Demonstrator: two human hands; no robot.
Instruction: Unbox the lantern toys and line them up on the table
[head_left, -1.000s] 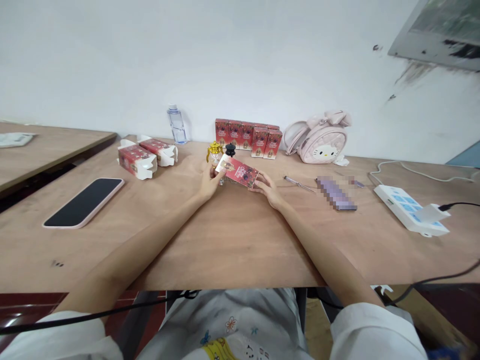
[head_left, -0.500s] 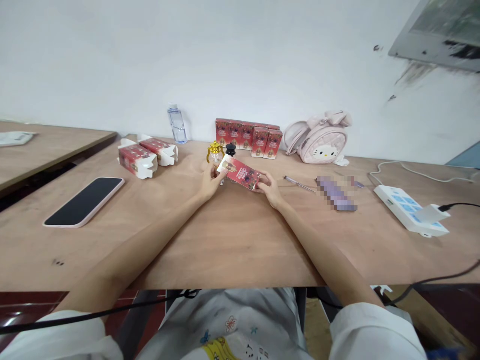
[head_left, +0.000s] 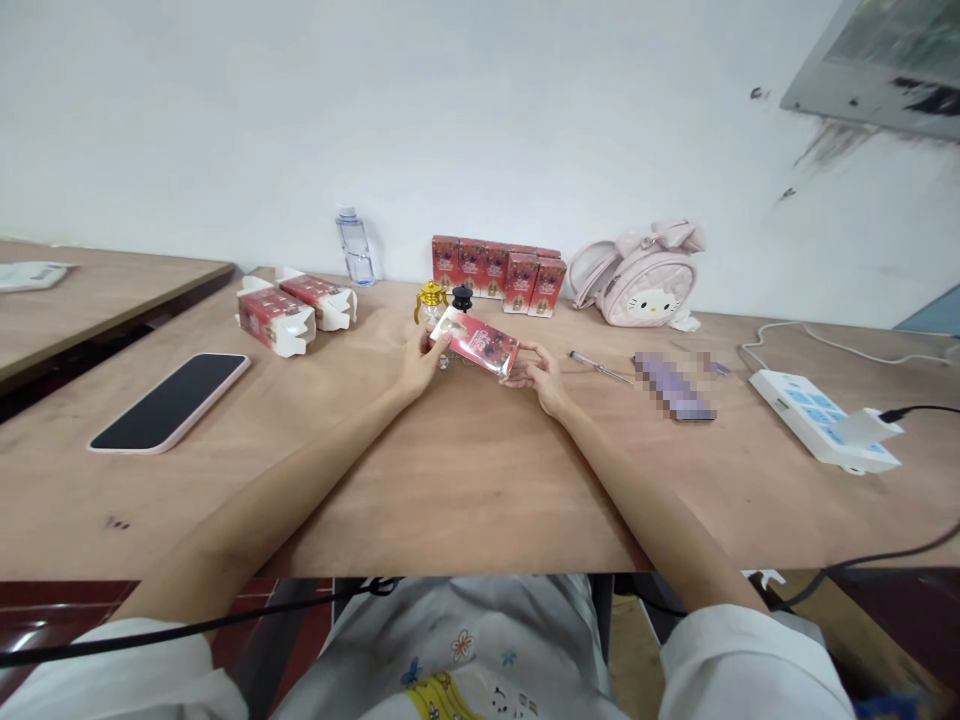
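Observation:
A small red printed cardboard box is held tilted above the table, its pale end toward the left. My left hand grips that pale end, thumb on top. At the box's right end, the fingers of my right hand are bent against the edge; part of them is hidden. Just behind the box stand a small gold-topped clear lantern and a black-topped one, both partly covered by the box and my left hand.
Several red boxes stand by the wall. Two larger opened cartons, a bottle and a phone are on the left. Rightward are a pink bag, a screwdriver-like tool, a blurred purple item and a power strip.
The red box has turned slightly and shifted a little left, and its face now catches a glare. My right fingers have changed their hold at its right end, with the thumb moved.

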